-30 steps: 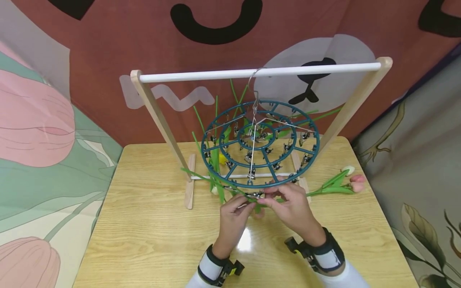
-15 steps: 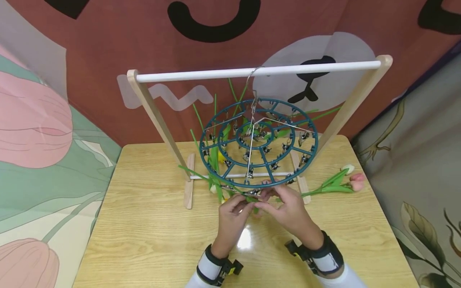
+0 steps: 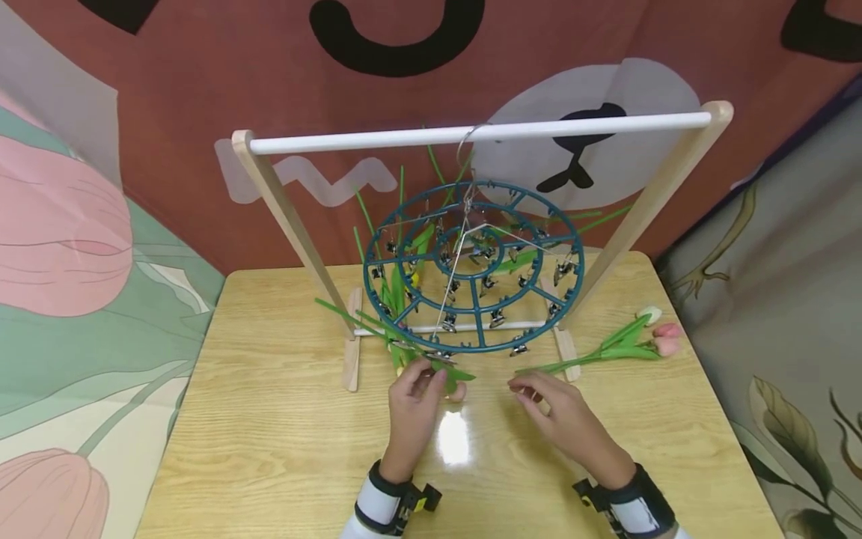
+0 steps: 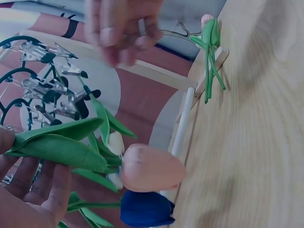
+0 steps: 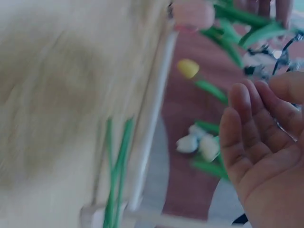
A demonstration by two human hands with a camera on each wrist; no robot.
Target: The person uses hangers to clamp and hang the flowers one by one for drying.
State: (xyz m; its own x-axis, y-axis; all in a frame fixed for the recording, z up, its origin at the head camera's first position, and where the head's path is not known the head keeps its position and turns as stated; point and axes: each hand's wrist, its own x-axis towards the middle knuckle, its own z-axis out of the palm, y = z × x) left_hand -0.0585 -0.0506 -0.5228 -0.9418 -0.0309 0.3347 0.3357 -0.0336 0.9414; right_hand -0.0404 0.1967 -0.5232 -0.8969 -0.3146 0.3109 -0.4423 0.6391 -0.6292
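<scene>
A round blue clip hanger (image 3: 477, 308) with several metal clips hangs from the rack's white bar. At its front edge my left hand (image 3: 412, 408) pinches a pink artificial tulip by its green leaves and stem; the left wrist view shows its peach-pink bloom (image 4: 151, 167) pointing away from the fingers. Just above that hand, a metal clip (image 3: 441, 356) sits close to the stem. My right hand (image 3: 566, 415) is apart from the hanger, fingers loosely curved, holding nothing. A blue tulip (image 4: 146, 209) and a yellow one (image 5: 188, 68) hang among the others.
Two or more loose tulips (image 3: 626, 346), pink and white, lie at the right of the wooden table (image 3: 269, 449). The rack's wooden posts (image 3: 286, 217) rise on both sides, joined low down by a white rod. A patterned cloth stands behind.
My right hand has let go at the clip and moved right and down. The hanger has turned slightly, and my left hand has shifted left with the pink tulip.
</scene>
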